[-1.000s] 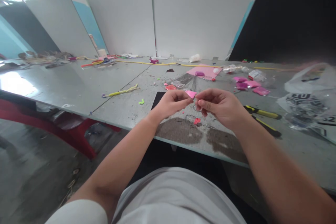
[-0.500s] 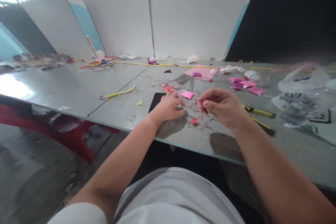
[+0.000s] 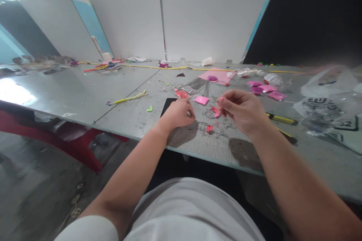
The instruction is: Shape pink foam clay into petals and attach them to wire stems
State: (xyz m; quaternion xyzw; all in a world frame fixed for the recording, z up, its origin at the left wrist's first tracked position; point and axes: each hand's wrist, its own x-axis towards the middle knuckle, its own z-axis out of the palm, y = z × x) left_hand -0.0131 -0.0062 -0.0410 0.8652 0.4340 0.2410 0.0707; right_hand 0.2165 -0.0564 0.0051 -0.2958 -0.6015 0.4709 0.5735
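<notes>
My left hand [image 3: 178, 113] hovers by the table's front edge, over a flat black object [image 3: 167, 104], its thumb and fingers curled together. Anything inside that pinch is too small to make out. My right hand [image 3: 241, 111] is raised over the tabletop with thumb and fingertips pressed together; what they grip cannot be made out. Between the hands lie a wire ring [image 3: 209, 113] with red material [image 3: 215, 111] at its side and, closer to me, a red piece [image 3: 209, 128] on thin wire. A pink packet [image 3: 201, 100] and a red packet [image 3: 181, 94] sit just beyond.
Yellow-and-black cutters [image 3: 283, 119] lie right of my right hand, near a plastic bag [image 3: 319, 109]. Pink packets [image 3: 267, 89] and clear bottles [image 3: 273, 80] are farther back. Twisted yellow strands [image 3: 128, 98] and a green bit [image 3: 149, 109] lie left. A red chair [image 3: 82, 150] stands below.
My left hand's fingers have drawn together into a pinch. My right hand has shifted slightly right and up, uncovering more of the wire ring and red material.
</notes>
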